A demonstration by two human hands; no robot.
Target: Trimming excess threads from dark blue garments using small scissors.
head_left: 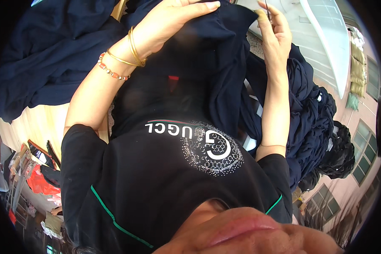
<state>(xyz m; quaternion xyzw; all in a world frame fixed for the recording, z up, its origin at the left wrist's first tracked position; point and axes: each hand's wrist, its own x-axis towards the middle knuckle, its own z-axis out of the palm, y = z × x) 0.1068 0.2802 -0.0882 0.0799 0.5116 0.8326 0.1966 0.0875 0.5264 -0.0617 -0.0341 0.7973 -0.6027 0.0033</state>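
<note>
A dark navy cloth (224, 42) is stretched between my hands at the top of the view and hangs down over my front. My left hand (163, 27), with gold bangles and a beaded bracelet on its wrist, is closed on the cloth's upper edge. Some of its fingers are hidden at the picture's edge. By the cloth's right corner, my right hand (277, 40) is bent round a thin, dark, pointed tool (267, 7), whose kind I cannot make out. Something yellowish covers the thumb tip, which is close to the cloth corner.
More navy fabric (51, 55) is heaped on a light wooden surface (34, 122) at left. Another large pile of navy garments (305, 118) rises beside my right arm. A pale, translucent panel (326, 38) stands at upper right. Black bundles (338, 152) lie beyond the pile.
</note>
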